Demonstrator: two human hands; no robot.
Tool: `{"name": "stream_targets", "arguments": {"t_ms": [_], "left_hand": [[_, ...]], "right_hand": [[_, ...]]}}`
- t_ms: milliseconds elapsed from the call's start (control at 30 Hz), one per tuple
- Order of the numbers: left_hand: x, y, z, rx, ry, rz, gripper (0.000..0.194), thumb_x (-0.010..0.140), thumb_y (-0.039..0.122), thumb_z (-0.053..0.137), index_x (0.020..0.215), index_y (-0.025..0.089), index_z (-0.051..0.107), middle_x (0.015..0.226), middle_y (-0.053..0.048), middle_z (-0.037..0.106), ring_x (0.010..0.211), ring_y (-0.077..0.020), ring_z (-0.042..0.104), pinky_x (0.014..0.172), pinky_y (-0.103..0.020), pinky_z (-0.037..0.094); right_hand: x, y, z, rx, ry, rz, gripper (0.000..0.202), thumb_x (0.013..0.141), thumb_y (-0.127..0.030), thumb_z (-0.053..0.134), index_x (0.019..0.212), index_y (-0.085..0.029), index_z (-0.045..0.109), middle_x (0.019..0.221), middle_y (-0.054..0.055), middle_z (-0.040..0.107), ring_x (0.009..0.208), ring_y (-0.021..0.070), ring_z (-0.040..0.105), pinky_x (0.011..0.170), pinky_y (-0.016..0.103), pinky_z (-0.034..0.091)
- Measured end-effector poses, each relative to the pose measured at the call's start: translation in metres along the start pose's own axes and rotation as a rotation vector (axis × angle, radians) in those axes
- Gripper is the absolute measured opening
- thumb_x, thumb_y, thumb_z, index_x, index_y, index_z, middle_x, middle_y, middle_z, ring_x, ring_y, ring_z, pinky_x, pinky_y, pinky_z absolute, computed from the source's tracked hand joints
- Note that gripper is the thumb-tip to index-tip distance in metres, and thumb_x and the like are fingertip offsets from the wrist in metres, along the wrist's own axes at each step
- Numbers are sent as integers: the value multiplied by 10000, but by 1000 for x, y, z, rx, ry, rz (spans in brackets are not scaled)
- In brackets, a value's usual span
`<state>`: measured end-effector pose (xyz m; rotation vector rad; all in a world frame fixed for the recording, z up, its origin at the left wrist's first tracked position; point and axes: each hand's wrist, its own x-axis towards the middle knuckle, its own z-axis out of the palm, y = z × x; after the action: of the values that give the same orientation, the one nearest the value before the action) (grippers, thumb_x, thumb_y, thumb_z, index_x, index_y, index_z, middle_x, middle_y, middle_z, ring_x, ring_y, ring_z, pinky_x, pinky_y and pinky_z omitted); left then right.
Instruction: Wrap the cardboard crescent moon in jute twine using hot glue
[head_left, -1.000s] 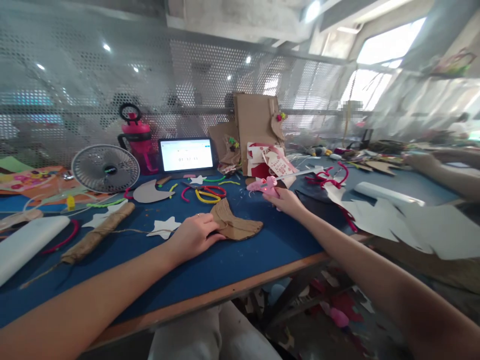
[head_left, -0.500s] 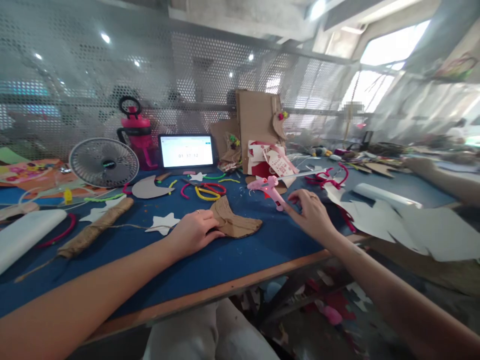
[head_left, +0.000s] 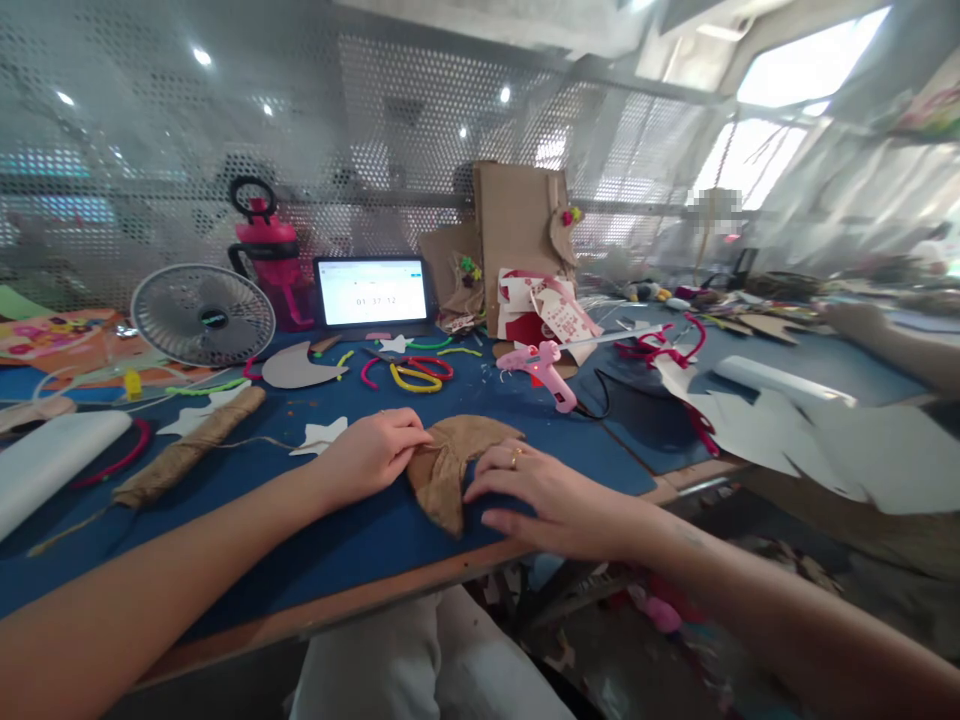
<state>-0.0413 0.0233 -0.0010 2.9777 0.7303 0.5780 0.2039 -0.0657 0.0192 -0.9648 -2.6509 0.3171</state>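
Note:
A brown cardboard crescent (head_left: 442, 475) lies near the table's front edge, its hollow side toward the right. My left hand (head_left: 375, 450) pinches twine at the crescent's left edge. That twine runs left past a white paper star (head_left: 321, 436) to a twine roll (head_left: 191, 450). At the crescent's right side is my right hand (head_left: 551, 500), its fingers apart and bent, fingertips close to the inner edge. The pink glue gun (head_left: 551, 378) lies on the table behind my right hand, touched by neither hand.
Yellow and red-handled scissors (head_left: 420, 375), a grey crescent (head_left: 300, 367), a fan (head_left: 206, 315), a pink bottle (head_left: 271, 260) and a tablet (head_left: 373, 292) stand or lie behind. White paper (head_left: 810, 440) lies right. Another person's arm (head_left: 892, 345) is at far right.
My right hand has left the glue gun and come down and left to the cardboard crescent. The crescent has turned, its hollow now facing right. My left hand stays at its left side.

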Motion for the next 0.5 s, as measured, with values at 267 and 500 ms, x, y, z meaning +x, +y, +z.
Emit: {"name": "stream_targets", "arguments": {"t_ms": [267,500], "left_hand": [[-2,-1,-5,86,-49,51,220,883,134,456,970,163,656,954,-51,640,855,-154,619,754,-240,484],[-9,8,-13,266,-140,90,251,891,111,417,1004,151,638,977,-82,626,859,-201,600,709,-285,477]], "right_hand": [[42,38,6,-88,156,-67,626,718,-479,705,1233,-188,501,1236,97,545,1173,249,465,1024,425,328],[43,49,22,-103,113,37,781,759,-600,602,1363,-163,368,1280,129,525,1205,265,454,1022,427,343]]}}
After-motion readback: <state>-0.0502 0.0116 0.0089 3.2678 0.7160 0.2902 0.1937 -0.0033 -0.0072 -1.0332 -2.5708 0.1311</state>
